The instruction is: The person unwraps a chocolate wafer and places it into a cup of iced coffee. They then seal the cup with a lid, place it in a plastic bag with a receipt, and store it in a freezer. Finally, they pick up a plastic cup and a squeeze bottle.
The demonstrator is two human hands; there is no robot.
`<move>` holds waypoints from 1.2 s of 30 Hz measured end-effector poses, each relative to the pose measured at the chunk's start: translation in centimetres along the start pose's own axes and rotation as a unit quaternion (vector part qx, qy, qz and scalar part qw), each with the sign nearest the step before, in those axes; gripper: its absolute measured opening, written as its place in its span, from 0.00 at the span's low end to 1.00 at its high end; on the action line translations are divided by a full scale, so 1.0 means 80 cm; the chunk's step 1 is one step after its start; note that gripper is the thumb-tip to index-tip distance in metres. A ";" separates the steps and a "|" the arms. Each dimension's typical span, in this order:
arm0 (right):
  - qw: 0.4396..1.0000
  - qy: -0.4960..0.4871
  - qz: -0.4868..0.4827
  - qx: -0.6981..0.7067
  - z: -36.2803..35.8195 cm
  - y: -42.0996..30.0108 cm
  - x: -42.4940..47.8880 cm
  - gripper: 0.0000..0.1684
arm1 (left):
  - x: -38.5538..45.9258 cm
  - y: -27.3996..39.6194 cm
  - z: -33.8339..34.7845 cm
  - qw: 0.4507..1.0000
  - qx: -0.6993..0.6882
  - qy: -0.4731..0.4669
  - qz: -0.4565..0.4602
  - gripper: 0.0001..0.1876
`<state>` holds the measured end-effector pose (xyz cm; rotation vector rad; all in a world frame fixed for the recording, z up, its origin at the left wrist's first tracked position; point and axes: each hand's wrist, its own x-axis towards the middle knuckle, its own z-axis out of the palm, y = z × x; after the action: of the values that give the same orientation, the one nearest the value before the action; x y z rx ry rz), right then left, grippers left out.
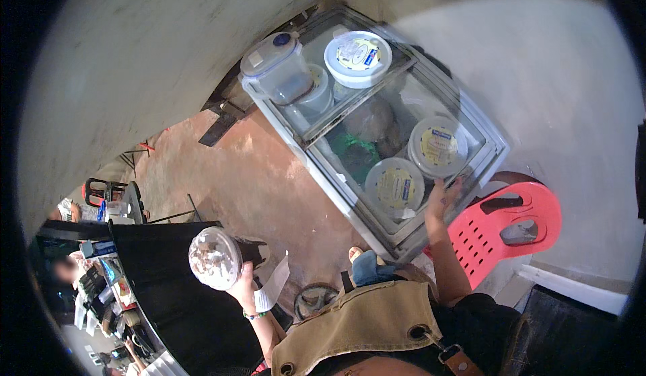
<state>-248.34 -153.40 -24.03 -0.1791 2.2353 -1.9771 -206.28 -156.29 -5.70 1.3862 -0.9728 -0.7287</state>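
Note:
My left hand (243, 286) grips a clear plastic cup (215, 258) with a domed lid. White and brown pieces show through the dome. A printed paper slip (273, 289) hangs by that hand's wrist. On the right, my right hand (442, 200) rests at the near end of the sliding glass lid (404, 91) of a chest freezer (328, 187), with its fingers apart. Under the glass, close to these fingers, are two round lidded tubs (438, 146) with yellow labels. Farther in lie a green bag (356, 146) and a brownish wrapped bundle (371, 116).
A white round tub (358, 59) and a clear lidded container (276, 69) stand on the freezer's far half. Right of the freezer is a red plastic chair (487, 232). A black-topped counter (171, 290) runs along the left, with people and cluttered goods (113, 285) beyond it.

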 end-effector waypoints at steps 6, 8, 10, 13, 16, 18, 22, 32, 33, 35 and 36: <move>0.989 -0.115 0.007 0.091 0.118 0.020 0.011 0.40 | 0.042 -0.049 0.039 0.998 0.040 0.004 0.049 0.37; 0.971 -0.136 0.034 0.194 0.174 0.017 0.015 0.40 | 0.046 -0.042 0.073 0.999 -0.008 0.018 0.047 0.41; 0.947 -0.168 0.081 0.261 0.210 0.008 0.025 0.39 | 0.050 -0.036 0.100 0.998 -0.041 0.032 0.046 0.43; 0.904 -0.218 0.107 0.352 0.255 0.029 0.056 0.26 | 0.058 -0.038 0.118 0.997 -0.041 0.041 0.049 0.44; 0.930 -0.191 0.158 0.272 0.283 0.060 0.101 0.16 | 0.061 -0.043 0.122 0.996 -0.034 0.062 0.056 0.45; 0.950 -0.223 0.156 0.153 0.330 0.073 0.117 0.13 | 0.058 -0.046 0.120 0.994 -0.029 0.083 0.062 0.46; 0.906 -0.182 -0.333 -0.185 0.407 0.265 0.211 0.18 | 0.091 -0.050 0.152 0.996 -0.036 0.050 0.069 0.48; 0.874 -0.358 -0.260 -0.201 0.411 0.287 0.226 0.17 | 0.108 -0.078 0.170 0.991 -0.037 0.076 0.108 0.52; 0.880 -0.346 -0.248 -0.210 0.390 0.294 0.233 0.17 | 0.127 -0.081 0.183 0.992 -0.046 0.052 0.105 0.53; 0.875 -0.366 -0.240 -0.207 0.387 0.297 0.227 0.16 | 0.122 -0.083 0.185 0.990 -0.043 0.061 0.118 0.54; 0.876 -0.367 -0.233 -0.211 0.377 0.298 0.227 0.16 | 0.125 -0.084 0.191 0.990 -0.049 0.054 0.121 0.54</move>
<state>-260.08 -183.26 -51.90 -1.3720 2.1268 -1.1790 -214.51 -172.73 -12.12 1.1855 -0.9861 -0.5070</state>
